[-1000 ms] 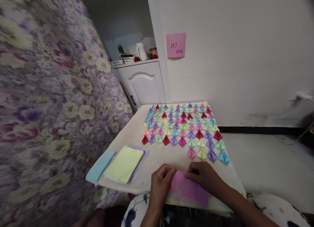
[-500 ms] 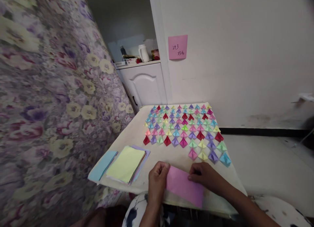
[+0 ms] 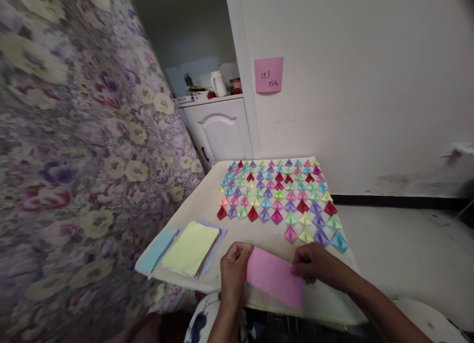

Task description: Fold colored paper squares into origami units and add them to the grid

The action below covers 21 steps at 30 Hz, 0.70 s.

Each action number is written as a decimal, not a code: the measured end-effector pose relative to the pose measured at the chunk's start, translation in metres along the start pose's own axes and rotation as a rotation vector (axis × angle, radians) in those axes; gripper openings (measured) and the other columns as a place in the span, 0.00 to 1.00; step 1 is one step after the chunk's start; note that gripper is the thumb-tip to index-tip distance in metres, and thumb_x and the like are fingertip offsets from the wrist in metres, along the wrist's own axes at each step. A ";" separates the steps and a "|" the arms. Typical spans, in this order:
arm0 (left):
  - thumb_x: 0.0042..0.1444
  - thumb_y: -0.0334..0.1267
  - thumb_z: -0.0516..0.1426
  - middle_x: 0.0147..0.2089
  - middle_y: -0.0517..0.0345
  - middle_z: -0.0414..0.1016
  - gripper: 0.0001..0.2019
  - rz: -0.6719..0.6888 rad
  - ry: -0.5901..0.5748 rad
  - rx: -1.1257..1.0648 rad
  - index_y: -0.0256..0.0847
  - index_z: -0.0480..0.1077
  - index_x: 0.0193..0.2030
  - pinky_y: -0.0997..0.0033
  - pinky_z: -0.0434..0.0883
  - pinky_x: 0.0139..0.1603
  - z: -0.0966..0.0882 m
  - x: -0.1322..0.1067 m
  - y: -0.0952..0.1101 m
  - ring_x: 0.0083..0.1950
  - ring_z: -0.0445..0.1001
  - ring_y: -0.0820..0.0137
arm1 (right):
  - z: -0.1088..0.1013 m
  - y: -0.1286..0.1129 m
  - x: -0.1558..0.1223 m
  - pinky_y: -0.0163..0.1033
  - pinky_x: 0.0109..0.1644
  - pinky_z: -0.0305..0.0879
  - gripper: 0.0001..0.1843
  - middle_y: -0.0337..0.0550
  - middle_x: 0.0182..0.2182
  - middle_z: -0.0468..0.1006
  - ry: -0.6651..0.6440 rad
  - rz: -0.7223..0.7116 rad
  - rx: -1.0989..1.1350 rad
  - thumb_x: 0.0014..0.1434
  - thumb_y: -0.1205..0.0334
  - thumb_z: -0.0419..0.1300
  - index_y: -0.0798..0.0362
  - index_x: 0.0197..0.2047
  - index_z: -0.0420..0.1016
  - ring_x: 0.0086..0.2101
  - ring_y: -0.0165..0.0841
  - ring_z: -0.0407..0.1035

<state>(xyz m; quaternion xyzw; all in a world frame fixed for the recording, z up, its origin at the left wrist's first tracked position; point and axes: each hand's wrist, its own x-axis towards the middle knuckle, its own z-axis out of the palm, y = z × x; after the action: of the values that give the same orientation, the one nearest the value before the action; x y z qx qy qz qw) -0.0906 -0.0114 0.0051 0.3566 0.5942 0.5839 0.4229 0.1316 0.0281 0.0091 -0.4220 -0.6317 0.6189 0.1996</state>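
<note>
A pink sheet of paper (image 3: 274, 277), folded into a long strip, lies at the near edge of the small cream table (image 3: 202, 204). My left hand (image 3: 233, 273) pinches its left end with curled fingers. My right hand (image 3: 314, 264) presses closed fingers on its upper right edge. Beyond the hands, rows of small folded paper shapes (image 3: 276, 197) in many colours cover the far half of the table. To the left of my left hand sits a stack of coloured paper (image 3: 190, 248) with a yellow sheet on top, and a light blue sheet (image 3: 157, 249) beside it.
A floral-patterned surface (image 3: 74, 150) rises along the left. A white cabinet (image 3: 218, 130) with a jug and small items on top stands behind the table. A pink note (image 3: 268, 74) is stuck on the white wall. Pale floor lies to the right.
The pink paper has been flattened and shifted slightly; my right hand has slid to the right along its upper edge, and my left hand has moved a little left and down.
</note>
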 end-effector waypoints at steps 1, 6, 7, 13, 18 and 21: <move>0.45 0.44 0.62 0.19 0.68 0.64 0.13 -0.009 -0.002 -0.025 0.37 0.67 0.23 0.80 0.56 0.23 0.001 -0.001 0.001 0.21 0.59 0.78 | -0.001 0.000 0.000 0.29 0.20 0.58 0.06 0.34 0.15 0.68 0.006 -0.001 0.007 0.47 0.63 0.60 0.56 0.23 0.68 0.17 0.25 0.64; 0.50 0.44 0.60 0.27 0.61 0.72 0.11 -0.048 -0.118 -0.376 0.36 0.72 0.31 0.77 0.64 0.29 0.008 -0.010 0.012 0.27 0.68 0.74 | -0.001 0.000 0.005 0.29 0.20 0.57 0.07 0.34 0.15 0.68 0.079 -0.059 0.087 0.48 0.62 0.60 0.56 0.24 0.68 0.17 0.25 0.63; 0.50 0.43 0.60 0.29 0.59 0.74 0.11 -0.066 -0.136 -0.474 0.36 0.72 0.32 0.76 0.66 0.31 0.009 -0.012 0.014 0.29 0.70 0.73 | 0.000 0.000 0.006 0.29 0.20 0.57 0.07 0.33 0.15 0.68 0.090 -0.075 0.109 0.48 0.62 0.60 0.56 0.24 0.68 0.17 0.25 0.63; 0.54 0.39 0.57 0.35 0.50 0.78 0.11 -0.202 -0.245 -0.659 0.34 0.73 0.39 0.69 0.70 0.38 0.018 -0.020 0.011 0.33 0.75 0.67 | 0.015 0.000 0.014 0.30 0.21 0.56 0.08 0.33 0.14 0.68 0.199 -0.130 0.127 0.48 0.61 0.60 0.55 0.23 0.67 0.17 0.25 0.62; 0.51 0.35 0.60 0.32 0.50 0.78 0.08 -0.167 -0.215 -0.530 0.32 0.74 0.36 0.71 0.70 0.34 0.022 -0.022 0.001 0.30 0.74 0.69 | 0.026 0.000 0.014 0.31 0.22 0.58 0.09 0.32 0.15 0.66 0.210 -0.168 0.118 0.49 0.60 0.60 0.54 0.23 0.66 0.17 0.26 0.63; 0.48 0.36 0.62 0.28 0.53 0.77 0.08 -0.153 -0.132 -0.468 0.32 0.74 0.33 0.73 0.68 0.29 0.021 -0.020 -0.002 0.26 0.72 0.71 | 0.027 0.001 0.013 0.31 0.23 0.59 0.09 0.34 0.17 0.68 0.200 -0.163 0.089 0.49 0.60 0.60 0.55 0.24 0.66 0.18 0.26 0.63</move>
<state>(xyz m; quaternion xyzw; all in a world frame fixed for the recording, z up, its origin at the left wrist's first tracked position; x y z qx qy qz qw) -0.0638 -0.0217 0.0059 0.2407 0.4392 0.6472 0.5747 0.1036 0.0214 0.0004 -0.4193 -0.6128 0.5830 0.3297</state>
